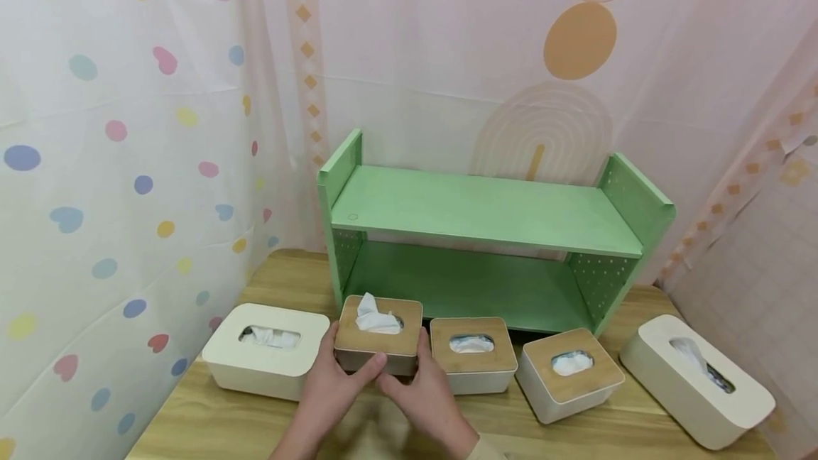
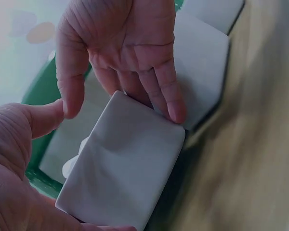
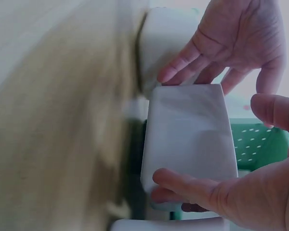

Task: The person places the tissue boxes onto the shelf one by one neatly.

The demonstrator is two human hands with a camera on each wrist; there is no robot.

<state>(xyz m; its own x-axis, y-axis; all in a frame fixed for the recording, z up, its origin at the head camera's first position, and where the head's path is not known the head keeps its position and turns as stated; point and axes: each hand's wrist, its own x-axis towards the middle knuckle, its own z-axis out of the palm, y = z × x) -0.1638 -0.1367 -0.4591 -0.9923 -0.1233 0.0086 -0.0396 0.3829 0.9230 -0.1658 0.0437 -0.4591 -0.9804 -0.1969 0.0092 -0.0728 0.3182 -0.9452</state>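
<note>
Between my two hands is a small white tissue box (image 1: pixel 353 338) with a wooden lid, a white tissue (image 1: pixel 369 318) sticking up through its oval slot. My left hand (image 1: pixel 329 387) holds its left side and my right hand (image 1: pixel 426 395) its right side. Both thumbs come together at the front edge. In the left wrist view, the box's plain white face (image 2: pixel 127 154) shows, with fingers at both ends. The right wrist view has the same white box (image 3: pixel 190 130) gripped at its ends, seemingly raised off the table.
Right of the held box stand two more wood-lidded tissue boxes (image 1: pixel 447 360) (image 1: pixel 543 392). Larger cream tissue boxes stand at far left (image 1: pixel 224 353) and far right (image 1: pixel 671 382). Behind is a green two-tier shelf (image 1: pixel 486 208) on the wooden table (image 1: pixel 211 424), before patterned curtains (image 1: pixel 409 34).
</note>
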